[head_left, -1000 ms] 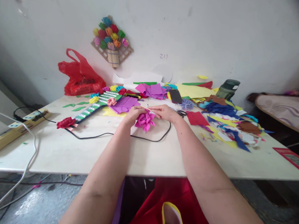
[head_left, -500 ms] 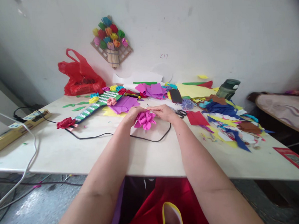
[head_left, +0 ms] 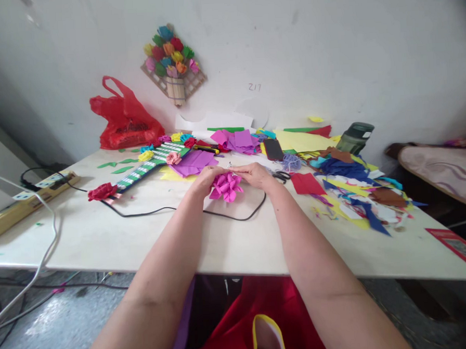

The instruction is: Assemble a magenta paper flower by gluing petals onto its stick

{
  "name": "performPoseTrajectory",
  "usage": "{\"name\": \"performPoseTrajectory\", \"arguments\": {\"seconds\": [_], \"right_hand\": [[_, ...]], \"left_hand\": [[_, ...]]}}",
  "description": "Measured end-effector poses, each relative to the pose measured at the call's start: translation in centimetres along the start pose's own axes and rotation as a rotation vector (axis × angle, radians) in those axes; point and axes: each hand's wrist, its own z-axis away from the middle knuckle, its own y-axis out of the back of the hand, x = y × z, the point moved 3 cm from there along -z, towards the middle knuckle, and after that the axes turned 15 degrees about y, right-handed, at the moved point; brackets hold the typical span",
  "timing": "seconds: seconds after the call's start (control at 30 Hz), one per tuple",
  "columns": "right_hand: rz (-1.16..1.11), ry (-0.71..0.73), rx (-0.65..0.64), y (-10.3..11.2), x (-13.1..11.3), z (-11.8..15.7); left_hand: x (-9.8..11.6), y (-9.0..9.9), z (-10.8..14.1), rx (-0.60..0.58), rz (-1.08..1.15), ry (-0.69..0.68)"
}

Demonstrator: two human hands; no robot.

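Note:
A bright pink paper flower [head_left: 226,188] with several folded petals is held just above the table, in front of me. My left hand [head_left: 209,179] grips it from the left, its fingers curled behind the petals. From the right, my right hand [head_left: 255,175] reaches across with bent fingers pressed at the flower's upper edge. The fingertips of both hands meet near the top of the flower, and part of them is hidden behind it. A black cable [head_left: 235,218] loops across the table below the flower.
Left of my hands lies a green and white striped panel [head_left: 145,171] with paper roses. Scissors [head_left: 282,176], a phone [head_left: 273,149] and purple yarn [head_left: 292,162] lie to the right, beside scraps [head_left: 346,171] and a dark green bottle [head_left: 355,138]. A red bag [head_left: 126,117] stands at the back left.
My fingers have shifted slightly at the top of the flower, and the petals have turned a little. Everything else stays in place.

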Motion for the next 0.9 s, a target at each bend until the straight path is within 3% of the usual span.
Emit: {"name": "performPoseTrajectory", "arguments": {"seconds": [0.43, 0.9], "right_hand": [[-0.088, 0.001, 0.044, -0.24, 0.29, -0.14], [-0.082, -0.01, 0.087, -0.4, 0.31, -0.34]], "left_hand": [[0.5, -0.3, 0.76, -0.016, 0.006, -0.005], [0.52, -0.57, 0.75, -0.039, -0.159, -0.056]]}}
